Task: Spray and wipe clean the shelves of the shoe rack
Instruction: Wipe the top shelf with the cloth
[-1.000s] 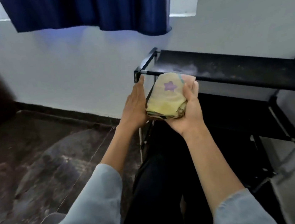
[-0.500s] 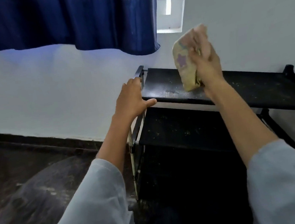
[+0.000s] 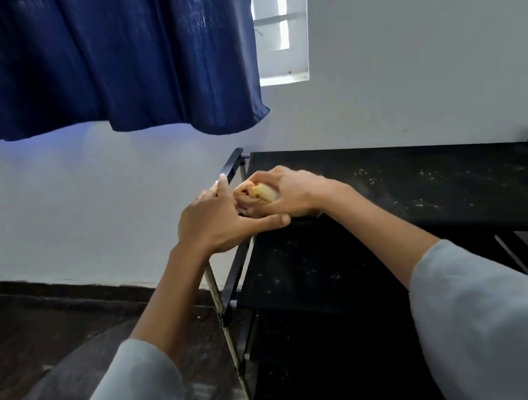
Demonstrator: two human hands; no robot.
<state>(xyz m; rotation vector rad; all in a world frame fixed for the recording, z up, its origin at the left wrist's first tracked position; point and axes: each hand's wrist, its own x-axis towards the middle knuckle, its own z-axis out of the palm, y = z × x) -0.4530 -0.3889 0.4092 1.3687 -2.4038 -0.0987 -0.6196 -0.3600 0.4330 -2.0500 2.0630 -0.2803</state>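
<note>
A black shoe rack (image 3: 420, 187) stands against the white wall, its top shelf speckled with dust and crumbs. My right hand (image 3: 288, 193) grips a bunched yellow cloth (image 3: 263, 193) and presses it down on the top shelf's left front corner. My left hand (image 3: 215, 222) holds the rack's left side bar, thumb stretched along the shelf's front edge. A lower shelf (image 3: 298, 272), also speckled, shows beneath. No spray bottle is in view.
A dark blue curtain (image 3: 99, 60) hangs above left, with a strip of window (image 3: 281, 25) beside it. Dark, dusty floor (image 3: 41, 343) lies to the left of the rack. The rack's pale corner post (image 3: 229, 337) runs down to the floor.
My right hand came down from in front of the wall and now presses the cloth on the shelf's left corner. My left hand stayed on the rack's left bar.
</note>
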